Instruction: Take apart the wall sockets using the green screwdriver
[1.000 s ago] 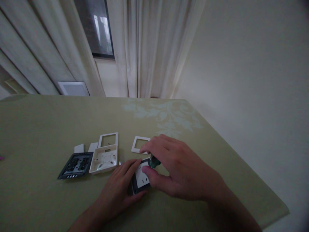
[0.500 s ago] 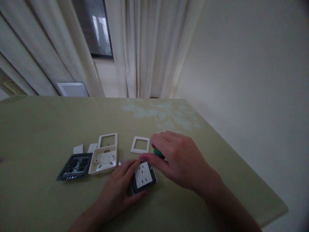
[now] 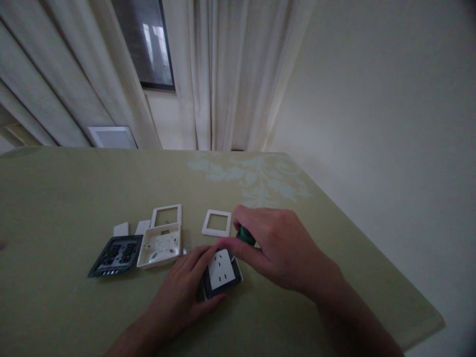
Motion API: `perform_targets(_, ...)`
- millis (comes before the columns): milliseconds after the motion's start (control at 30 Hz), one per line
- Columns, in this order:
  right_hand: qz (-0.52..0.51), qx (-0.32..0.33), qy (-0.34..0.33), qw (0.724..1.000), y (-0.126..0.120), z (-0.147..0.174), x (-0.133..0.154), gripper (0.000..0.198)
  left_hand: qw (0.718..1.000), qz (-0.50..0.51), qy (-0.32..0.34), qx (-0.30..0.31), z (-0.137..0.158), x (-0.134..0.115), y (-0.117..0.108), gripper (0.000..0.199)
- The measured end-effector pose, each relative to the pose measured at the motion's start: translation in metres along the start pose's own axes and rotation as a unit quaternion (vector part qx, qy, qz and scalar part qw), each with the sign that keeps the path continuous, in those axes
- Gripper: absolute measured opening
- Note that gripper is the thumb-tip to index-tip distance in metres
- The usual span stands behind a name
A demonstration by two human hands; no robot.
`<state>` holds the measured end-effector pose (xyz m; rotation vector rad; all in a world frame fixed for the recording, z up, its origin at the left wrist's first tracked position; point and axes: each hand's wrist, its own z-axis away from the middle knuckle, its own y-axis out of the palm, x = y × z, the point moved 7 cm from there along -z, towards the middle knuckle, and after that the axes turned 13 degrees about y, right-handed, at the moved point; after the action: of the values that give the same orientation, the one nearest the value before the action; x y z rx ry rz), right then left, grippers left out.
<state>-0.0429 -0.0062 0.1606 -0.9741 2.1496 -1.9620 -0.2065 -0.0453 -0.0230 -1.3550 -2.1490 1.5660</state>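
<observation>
A wall socket [image 3: 222, 270] with a white slotted face and a dark surround lies on the table. Around its left side wraps my left hand [image 3: 189, 282], thumb at the near edge and fingers at the far edge. My right hand [image 3: 278, 243] is closed around the green handle of a screwdriver [image 3: 246, 235], over the socket's far right corner. The thin shaft slants down toward the dark surround beside the white face; its tip is too small to make out. Just beyond the socket lies a white square frame [image 3: 216, 223].
Left of my hands sit a white mounting box [image 3: 159, 245], another white frame [image 3: 166, 214] and a dark socket plate [image 3: 116, 255]. Small white covers [image 3: 121, 229] lie behind that plate. A green cloth [image 3: 92, 183] covers the table, with curtains and a wall beyond.
My right hand has rolled slightly around the screwdriver, its knuckles a little lower and more of the green handle showing. The left hand and the socket hold still.
</observation>
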Motion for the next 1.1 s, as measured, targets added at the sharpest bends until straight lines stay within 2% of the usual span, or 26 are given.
perform_targets(133, -0.006, 0.016, -0.048, 0.999, -0.002, 0.004, 0.007, 0.018, 1.0, 0.009, -0.003, -0.012, 0.0, 0.001, -0.001, 0.091)
perform_targets(233, -0.01, 0.01, -0.027, 1.0, -0.006, 0.004, 0.004, 0.016, 1.0, 0.018, -0.003, -0.015, 0.0, 0.0, 0.0, 0.089)
perform_targets(267, -0.001, 0.006, -0.009, 1.0, -0.007, 0.003, 0.001, 0.017, 1.0, 0.016, 0.0, -0.014, 0.0, 0.0, 0.0, 0.09)
perform_targets(367, 0.049, -0.014, 0.046, 0.998, -0.008, 0.0, -0.006, 0.038, 1.0, 0.008, -0.003, -0.006, 0.0, 0.0, 0.0, 0.093)
perform_targets(400, 0.054, -0.011, 0.048, 0.997, -0.007, 0.0, -0.006, 0.037, 1.0, 0.009, -0.007, -0.001, 0.001, 0.001, 0.001, 0.092)
perform_targets(533, -0.003, 0.038, -0.02, 0.999, -0.004, 0.005, 0.006, 0.009, 1.0, 0.025, -0.014, 0.011, 0.001, 0.003, 0.003, 0.088)
perform_targets(600, -0.024, 0.054, -0.028, 0.998, -0.003, 0.007, 0.008, 0.02, 1.0, 0.028, -0.011, 0.009, 0.001, 0.003, 0.003, 0.088)
perform_targets(700, -0.026, 0.054, 0.01, 0.998, -0.002, 0.005, 0.002, 0.022, 1.0, 0.022, -0.007, 0.007, 0.001, 0.003, 0.003, 0.088)
perform_targets(800, -0.013, 0.042, 0.041, 0.998, -0.003, 0.003, -0.005, 0.035, 1.0, 0.008, -0.004, 0.012, 0.001, 0.002, 0.001, 0.09)
perform_targets(933, -0.031, 0.064, -0.014, 0.997, -0.003, 0.006, 0.003, 0.014, 1.0, 0.009, -0.001, 0.013, 0.0, 0.0, 0.0, 0.089)
perform_targets(1000, -0.043, 0.075, -0.039, 0.996, -0.003, 0.008, 0.007, 0.02, 1.0, 0.019, -0.007, 0.016, 0.0, 0.001, 0.002, 0.089)
perform_targets(1100, -0.041, 0.072, -0.021, 0.996, -0.002, 0.007, 0.004, 0.017, 1.0, 0.026, -0.009, 0.012, 0.0, 0.002, 0.003, 0.089)
